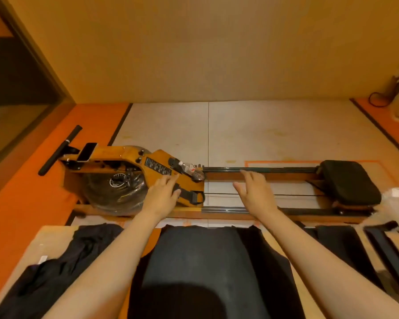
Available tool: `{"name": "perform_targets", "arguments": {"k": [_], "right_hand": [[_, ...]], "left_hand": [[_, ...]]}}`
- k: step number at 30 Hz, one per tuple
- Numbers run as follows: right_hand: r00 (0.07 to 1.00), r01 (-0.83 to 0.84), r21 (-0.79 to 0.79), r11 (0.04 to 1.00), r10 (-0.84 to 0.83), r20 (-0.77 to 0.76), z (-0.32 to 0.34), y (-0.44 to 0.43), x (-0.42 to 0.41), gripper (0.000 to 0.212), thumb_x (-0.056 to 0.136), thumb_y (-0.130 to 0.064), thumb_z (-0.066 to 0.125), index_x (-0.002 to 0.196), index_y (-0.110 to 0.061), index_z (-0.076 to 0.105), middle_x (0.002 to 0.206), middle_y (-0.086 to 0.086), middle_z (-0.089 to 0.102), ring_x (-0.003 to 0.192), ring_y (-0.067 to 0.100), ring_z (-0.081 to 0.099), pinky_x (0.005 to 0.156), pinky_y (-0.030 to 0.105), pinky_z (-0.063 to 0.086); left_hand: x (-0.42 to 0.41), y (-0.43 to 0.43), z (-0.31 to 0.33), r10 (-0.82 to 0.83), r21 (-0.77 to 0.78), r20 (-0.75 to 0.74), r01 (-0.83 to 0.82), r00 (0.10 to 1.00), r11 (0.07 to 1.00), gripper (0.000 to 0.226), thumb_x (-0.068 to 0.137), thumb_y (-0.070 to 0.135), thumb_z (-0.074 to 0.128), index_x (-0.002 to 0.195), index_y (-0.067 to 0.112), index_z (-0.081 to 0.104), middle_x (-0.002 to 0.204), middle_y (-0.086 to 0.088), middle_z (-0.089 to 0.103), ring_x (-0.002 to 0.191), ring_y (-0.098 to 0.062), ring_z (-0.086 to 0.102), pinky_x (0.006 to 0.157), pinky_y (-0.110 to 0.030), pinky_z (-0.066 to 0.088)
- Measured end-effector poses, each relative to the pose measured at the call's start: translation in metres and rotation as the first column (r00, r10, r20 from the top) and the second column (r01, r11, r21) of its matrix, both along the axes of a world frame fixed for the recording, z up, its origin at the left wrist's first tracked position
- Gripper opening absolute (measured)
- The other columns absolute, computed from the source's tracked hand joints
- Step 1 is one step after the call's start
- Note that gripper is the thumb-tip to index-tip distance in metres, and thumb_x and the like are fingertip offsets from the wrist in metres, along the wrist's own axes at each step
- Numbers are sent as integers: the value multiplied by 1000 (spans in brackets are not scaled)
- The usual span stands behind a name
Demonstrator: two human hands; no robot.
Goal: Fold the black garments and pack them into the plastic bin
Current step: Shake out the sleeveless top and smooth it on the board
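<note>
You won't find a single legible word here. The dark panel (158, 168) on the wooden rowing machine (115, 158) carries pale block lettering, too blurred for you to make out one character. The round dial (118, 180) on its water tank (111, 199) shows a ring of tick marks and tiny print, none of it readable. The plastic bottle (190, 169) beside the panel has a red-and-white label, smeared past reading. On the black garment (62, 268) to your left sits a small white tag (42, 259) — you cannot tell whether it bears print.
</note>
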State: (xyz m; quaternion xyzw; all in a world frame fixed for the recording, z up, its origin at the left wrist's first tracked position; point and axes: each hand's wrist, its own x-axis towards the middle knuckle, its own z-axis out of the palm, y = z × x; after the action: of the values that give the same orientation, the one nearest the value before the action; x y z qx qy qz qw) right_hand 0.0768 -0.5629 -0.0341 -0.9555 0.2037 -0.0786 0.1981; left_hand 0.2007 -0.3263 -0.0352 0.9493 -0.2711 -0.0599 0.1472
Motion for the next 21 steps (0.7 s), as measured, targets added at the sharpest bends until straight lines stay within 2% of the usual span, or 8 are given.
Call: {"name": "perform_targets", "arguments": {"k": [3,6,9,12,14,16,18,21], "right_hand": [[998,-60,-38,997,59,-24,-30,32,-31,54,100,-40,42,147,-17,34,154,8,32,145,25,19,117,37,14],[997,-70,-65,995,68,-30,-50,73,-81,53,99,-43,36,149,-25,29,158,1,22,148,20,5,119,34,-1],[995,-64,-130,989,53,-86,-69,104,-142,52,99,-48,21,143,-25,39,152,1,34,144,20,14,118,34,0],[983,19,-127,992,-41,-178,-89,113,-200,57,100,-49,12,144,-23,38,151,4,36,144,21,16,117,36,0],[962,115,-124,986,-141,-233,-101,112,-228,59,100,-49,6,146,-23,31,151,6,35,146,21,9,118,36,-1],[939,161,-116,980,-189,-286,-110,111,-247,60,99,-50,2,147,-22,26,151,7,36,147,21,5,118,37,0],[926,178,-97,979,-200,-320,-114,109,-255,62,100,-51,3,147,-22,30,150,8,39,145,23,15,117,39,3],[929,194,-109,975,-218,-300,-113,110,-254,65,100,-51,3,145,-19,38,149,8,41,142,24,23,116,38,6]], "left_hand": [[-51,9,-34,-17,-57,33,19,999,998,55,101,40,35,152,21,25,158,-1,24,145,-20,19,117,-35,15],[-118,29,-61,27,-76,61,-22,998,997,63,96,51,16,153,25,13,159,4,10,147,-11,0,119,-31,3],[-186,59,-85,89,-16,51,-88,995,996,62,100,52,5,151,20,20,157,-8,23,149,-18,0,116,-36,3],[-237,91,-103,184,73,32,-186,982,980,69,98,54,-2,148,14,25,151,-15,31,141,-32,22,112,-43,11],[-257,110,-113,219,131,19,-219,976,967,70,97,54,-3,152,16,19,149,-16,34,136,-36,29,109,-46,19],[-264,128,-119,233,143,-4,-230,972,962,68,97,55,0,154,19,14,150,-15,34,144,-31,19,117,-42,8],[-261,139,-121,227,143,-14,-222,974,965,66,98,56,4,151,18,20,151,-13,37,147,-24,10,118,-36,-3],[-248,147,-122,222,178,-22,-214,975,960,65,100,55,4,148,16,23,148,-15,41,140,-26,26,118,-34,2]]}}
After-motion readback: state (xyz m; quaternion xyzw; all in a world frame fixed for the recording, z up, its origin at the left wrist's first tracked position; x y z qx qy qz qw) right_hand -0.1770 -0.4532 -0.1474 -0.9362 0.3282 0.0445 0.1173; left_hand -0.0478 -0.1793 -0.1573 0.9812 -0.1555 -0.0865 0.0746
